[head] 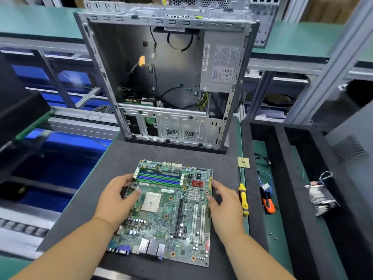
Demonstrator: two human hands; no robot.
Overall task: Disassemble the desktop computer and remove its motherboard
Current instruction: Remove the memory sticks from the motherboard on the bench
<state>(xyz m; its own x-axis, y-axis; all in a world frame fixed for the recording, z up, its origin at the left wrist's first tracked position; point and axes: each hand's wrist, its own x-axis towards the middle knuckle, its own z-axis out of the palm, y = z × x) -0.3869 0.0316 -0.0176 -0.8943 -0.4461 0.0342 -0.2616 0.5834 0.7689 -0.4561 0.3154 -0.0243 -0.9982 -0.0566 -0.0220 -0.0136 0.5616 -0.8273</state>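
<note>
One motherboard [165, 211] lies flat on the black mat of the bench [84, 199], in front of one emptied computer case [165, 81]. Left hand [117, 199] grips its left edge; right hand [224, 201] rests relaxed at its right edge. Risk: a one-sided lift could flex or drop it. Beside: one loose processor [243, 162], two screwdrivers, one yellow [243, 199], one orange [268, 203].

The motherboard [167, 211] lies flat on the mat [84, 209], in front of the open computer case [167, 81], which stands at the mat's far edge. The left hand [117, 197] is at the board's left edge and the right hand [226, 201] at its right edge. Right of the board lie a processor chip [243, 162] and, nearer, a screwdriver [243, 199]; a tray [260, 130] sits further right.
</note>
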